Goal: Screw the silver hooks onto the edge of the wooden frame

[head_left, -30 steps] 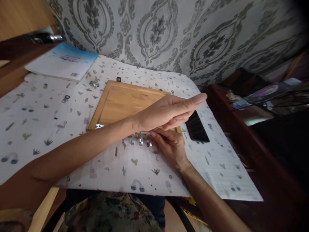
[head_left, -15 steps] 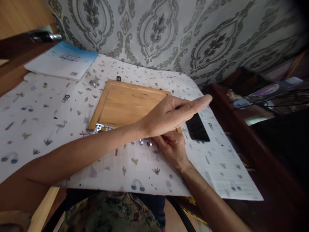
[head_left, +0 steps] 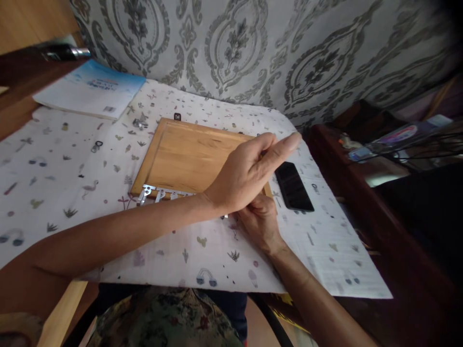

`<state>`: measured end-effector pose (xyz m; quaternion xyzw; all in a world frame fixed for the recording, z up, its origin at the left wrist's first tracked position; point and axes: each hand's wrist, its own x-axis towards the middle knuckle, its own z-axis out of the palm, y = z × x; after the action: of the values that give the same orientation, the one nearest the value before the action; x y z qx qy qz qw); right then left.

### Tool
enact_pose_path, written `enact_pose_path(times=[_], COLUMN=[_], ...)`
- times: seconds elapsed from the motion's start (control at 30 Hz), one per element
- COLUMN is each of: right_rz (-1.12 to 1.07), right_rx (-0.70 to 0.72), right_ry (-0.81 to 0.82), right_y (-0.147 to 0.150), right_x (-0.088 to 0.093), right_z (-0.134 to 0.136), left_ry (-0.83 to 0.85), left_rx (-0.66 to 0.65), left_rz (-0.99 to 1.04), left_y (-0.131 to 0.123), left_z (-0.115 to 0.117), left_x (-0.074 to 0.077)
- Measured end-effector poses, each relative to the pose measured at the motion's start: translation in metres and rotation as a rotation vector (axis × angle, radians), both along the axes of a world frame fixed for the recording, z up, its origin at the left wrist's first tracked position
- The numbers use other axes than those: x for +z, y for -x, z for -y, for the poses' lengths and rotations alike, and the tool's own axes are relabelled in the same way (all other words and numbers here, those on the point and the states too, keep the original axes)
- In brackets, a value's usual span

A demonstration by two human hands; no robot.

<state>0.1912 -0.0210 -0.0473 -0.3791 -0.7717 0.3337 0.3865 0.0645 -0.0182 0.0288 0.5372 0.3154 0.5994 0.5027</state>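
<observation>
A wooden panel with a raised frame lies flat on the patterned cloth. Along its near edge runs a silver metal strip with several small hooks or clips hanging from it. My left hand reaches across the panel's right part, thumb stretched up and right and index finger bent; whatever it grips is hidden behind it. Under it, at the panel's near right corner, my right hand is closed in a pinch, its fingertips and anything between them covered by the left hand.
A black phone lies right of the panel. Small metal pieces sit on the cloth at the upper left, near a blue-and-white booklet. A dark bottle-like object is behind it. Beyond the table's right side is a dark wooden ledge.
My left hand has turned at the wrist and shifted slightly left and down, showing more of the phone and covering more of the metal hooks. The right hand has barely moved.
</observation>
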Motion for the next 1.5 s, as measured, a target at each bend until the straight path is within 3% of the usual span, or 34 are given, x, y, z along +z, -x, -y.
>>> enact_pose_path(times=[0.17, 0.4, 0.47, 0.53, 0.7, 0.77, 1.0, 1.2, 1.3, 1.4, 1.5], right_rz=[-0.003, 0.024, 0.032, 0.039, 0.012, -0.005, -0.013, 0.071, 0.149, 0.281, 0.354], right_rx=[-0.001, 0.024, 0.024, 0.014, 0.009, 0.001, 0.023, -0.075, -0.053, 0.006, 0.009], right_ry=[0.010, -0.025, -0.026, 0.001, 0.048, 0.022, 0.008, 0.062, 0.086, 0.092, 0.090], right_y=[-0.001, -0.002, -0.001, 0.000, 0.003, 0.002, -0.001, -0.004, -0.006, -0.007, -0.007], right_x=[-0.001, 0.000, 0.000, 0.001, 0.004, 0.002, 0.000, 0.002, 0.007, 0.011, 0.008], right_z=[0.001, 0.002, 0.001, 0.001, 0.000, 0.000, 0.002, 0.003, 0.008, 0.016, 0.024], left_ry=[-0.020, 0.008, 0.048, 0.082, 0.073, 0.046, -0.023, 0.026, 0.014, 0.007, 0.037], left_rx=[-0.052, -0.571, -0.645, -0.591, -0.136, -0.049, -0.188, -0.527, -0.647, -0.611, -0.442], left_rz=[0.012, -0.012, -0.023, -0.013, 0.017, 0.007, 0.017, -0.037, -0.047, -0.052, -0.061], left_y=[-0.003, 0.015, 0.019, 0.020, 0.010, 0.005, 0.001, 0.010, 0.014, 0.015, 0.015], left_z=[0.001, -0.018, -0.023, -0.025, -0.012, -0.003, 0.001, -0.014, -0.018, -0.018, -0.016], left_x=[-0.001, -0.005, -0.007, -0.007, -0.002, 0.001, 0.003, 0.002, 0.000, -0.001, 0.001])
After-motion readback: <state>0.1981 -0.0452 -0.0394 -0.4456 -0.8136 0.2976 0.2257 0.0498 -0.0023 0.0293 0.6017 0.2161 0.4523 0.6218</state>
